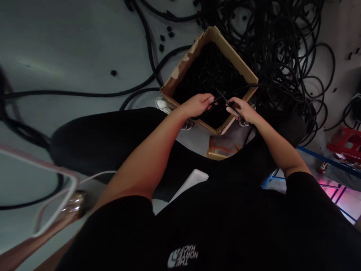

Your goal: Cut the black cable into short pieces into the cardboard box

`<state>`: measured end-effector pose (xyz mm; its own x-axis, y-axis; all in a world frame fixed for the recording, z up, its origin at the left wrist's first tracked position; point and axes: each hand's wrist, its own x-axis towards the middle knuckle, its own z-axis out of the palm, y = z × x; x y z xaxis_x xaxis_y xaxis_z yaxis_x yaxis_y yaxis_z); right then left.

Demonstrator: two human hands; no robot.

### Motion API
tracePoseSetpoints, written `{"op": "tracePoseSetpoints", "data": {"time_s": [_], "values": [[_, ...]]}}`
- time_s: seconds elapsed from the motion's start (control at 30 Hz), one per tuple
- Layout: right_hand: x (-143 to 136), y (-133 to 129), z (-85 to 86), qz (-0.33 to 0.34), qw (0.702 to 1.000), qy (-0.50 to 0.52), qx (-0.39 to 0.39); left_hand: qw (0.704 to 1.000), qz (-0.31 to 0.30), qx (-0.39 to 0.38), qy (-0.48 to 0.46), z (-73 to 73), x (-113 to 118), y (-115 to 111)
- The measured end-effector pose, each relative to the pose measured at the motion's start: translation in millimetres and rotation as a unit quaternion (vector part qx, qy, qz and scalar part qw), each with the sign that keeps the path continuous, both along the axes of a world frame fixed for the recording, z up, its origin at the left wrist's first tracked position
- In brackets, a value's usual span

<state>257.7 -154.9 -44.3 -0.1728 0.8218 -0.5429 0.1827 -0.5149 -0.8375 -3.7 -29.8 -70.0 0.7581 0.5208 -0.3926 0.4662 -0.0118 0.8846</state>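
Note:
Over a cardboard box [235, 58] on the floor between my legs, both hands work close together. My left hand [199, 104] pinches a black cord [239, 88] that stretches in from the right across the box. Scissors [222, 96] are in my right hand [240, 109], with the fingers around the handles and the blades pointing up and left beside the cord. Whether the blades touch the cord I cannot tell. Dark, short black pieces [208, 69] fill the box below.
A tangled heap of black cord [282, 41] lies behind and right of the box. Loose black pieces [162, 47] dot the floor at upper left. A red plastic stool [345, 145] stands at the right. Another person's leg [42, 235] shows at lower left, near a white frame [56, 214].

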Motion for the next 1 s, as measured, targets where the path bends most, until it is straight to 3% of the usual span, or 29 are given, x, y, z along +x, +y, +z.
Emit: {"op": "tracePoseSetpoints", "data": {"time_s": [0.13, 0.33, 0.53, 0.73, 1.0], "values": [[8, 0, -0.1, -0.003, 1.0, 0.008, 0.003, 0.998, 0.044, -0.036, 0.012, 6.9, -2, 7], [13, -2, -3.0, -0.018, 1.0, 0.001, -0.018, 0.998, 0.052, -0.037, -0.007, 15.7, 0, 10], [1, -2, -3.3, -0.002, 0.999, -0.009, -0.046, 0.992, 0.118, -0.022, 0.027, 7.0, 2, 4], [-13, 0, 2.1, 0.037, 0.999, -0.017, -0.015, 0.993, 0.106, -0.028, 0.047, 2.6, 8, -5], [-12, 3, 7.4, -0.021, 0.999, -0.029, -0.021, 0.991, 0.104, 0.059, 0.055, -5.5, 3, -7]]}}
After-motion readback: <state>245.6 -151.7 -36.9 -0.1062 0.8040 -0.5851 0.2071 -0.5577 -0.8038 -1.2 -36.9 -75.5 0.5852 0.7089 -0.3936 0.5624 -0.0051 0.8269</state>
